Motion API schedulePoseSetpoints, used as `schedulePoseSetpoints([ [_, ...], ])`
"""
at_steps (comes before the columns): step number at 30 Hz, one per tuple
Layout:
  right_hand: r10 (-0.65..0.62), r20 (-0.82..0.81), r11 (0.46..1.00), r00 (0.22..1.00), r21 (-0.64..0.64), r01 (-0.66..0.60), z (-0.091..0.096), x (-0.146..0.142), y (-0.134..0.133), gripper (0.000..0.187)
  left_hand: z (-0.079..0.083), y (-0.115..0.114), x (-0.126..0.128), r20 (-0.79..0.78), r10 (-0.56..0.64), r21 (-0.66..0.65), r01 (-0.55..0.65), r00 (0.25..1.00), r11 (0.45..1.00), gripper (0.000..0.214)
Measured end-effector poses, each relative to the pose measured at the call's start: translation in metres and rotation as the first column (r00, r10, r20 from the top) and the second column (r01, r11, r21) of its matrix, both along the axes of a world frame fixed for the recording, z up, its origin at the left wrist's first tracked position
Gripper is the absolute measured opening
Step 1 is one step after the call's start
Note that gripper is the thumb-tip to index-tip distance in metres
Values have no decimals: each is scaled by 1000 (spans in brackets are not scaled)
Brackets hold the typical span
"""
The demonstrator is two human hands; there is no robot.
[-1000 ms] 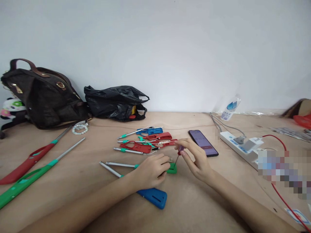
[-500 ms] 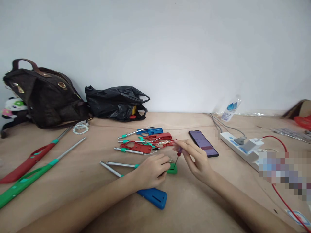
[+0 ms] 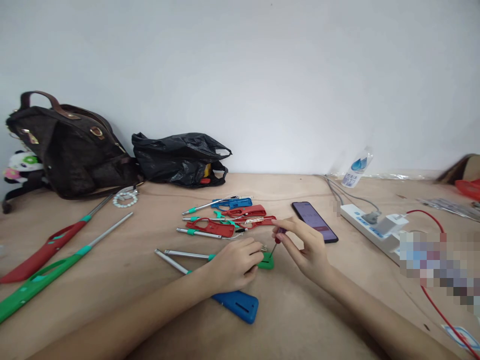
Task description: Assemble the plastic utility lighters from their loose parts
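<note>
My left hand (image 3: 237, 265) is closed over a green lighter (image 3: 267, 260), a long-necked one whose metal tube points left. Only its slotted handle end shows past my fingers. Between the thumb and fingers of my right hand (image 3: 303, 247) is a small screwdriver (image 3: 278, 238) with a dark red handle. Its thin shaft slants down, and the tip meets the green handle end. A blue lighter (image 3: 240, 306) lies partly under my left hand and forearm. Beyond my hands are opened lighters with red half-shells (image 3: 212, 227) and a blue half-shell (image 3: 232, 202).
A phone (image 3: 315, 222) lies beyond my right hand. Further right are a power strip (image 3: 360, 220) with cables and a plastic bottle (image 3: 357, 167). At left rest a red lighter (image 3: 45, 257), another green lighter (image 3: 45, 282), a bracelet (image 3: 125, 198), a black plastic bag (image 3: 176, 160) and a dark backpack (image 3: 82, 150).
The fingers of my right hand have shifted slightly on the screwdriver handle, and the hand sits a little further right. My left hand and the green lighter look unmoved.
</note>
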State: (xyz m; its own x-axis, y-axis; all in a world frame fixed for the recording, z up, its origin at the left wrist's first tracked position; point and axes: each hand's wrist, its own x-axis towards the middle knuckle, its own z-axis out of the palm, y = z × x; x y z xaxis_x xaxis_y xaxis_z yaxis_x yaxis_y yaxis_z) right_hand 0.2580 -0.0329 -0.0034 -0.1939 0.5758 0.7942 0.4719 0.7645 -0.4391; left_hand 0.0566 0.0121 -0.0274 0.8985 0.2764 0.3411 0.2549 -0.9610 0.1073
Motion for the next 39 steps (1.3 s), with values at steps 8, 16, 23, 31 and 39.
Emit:
schedulePoseSetpoints([
  [8, 14, 41, 1000, 999, -4, -14, 1, 1, 0, 41, 1, -1, 0, 1, 9, 14, -9, 1000, 1000, 10],
  [16, -79, 41, 997, 996, 30, 77, -1, 4, 3, 33, 1, -1, 0, 1, 6, -6, -5, 1000, 1000, 10],
  [23, -12, 30, 1000, 999, -18, 13, 1, 1, 2, 31, 2, -1, 0, 1, 8, 13, -8, 1000, 1000, 9],
  [31, 87, 21, 994, 996, -73, -85, 3, 0, 0, 42, 1, 0, 0, 5, 3, 0, -3, 1000, 1000, 9],
  [39, -46, 30, 999, 998, -1, 46, 0, 3, 3, 22, 1, -1, 0, -1, 6, -5, -6, 1000, 1000, 8],
])
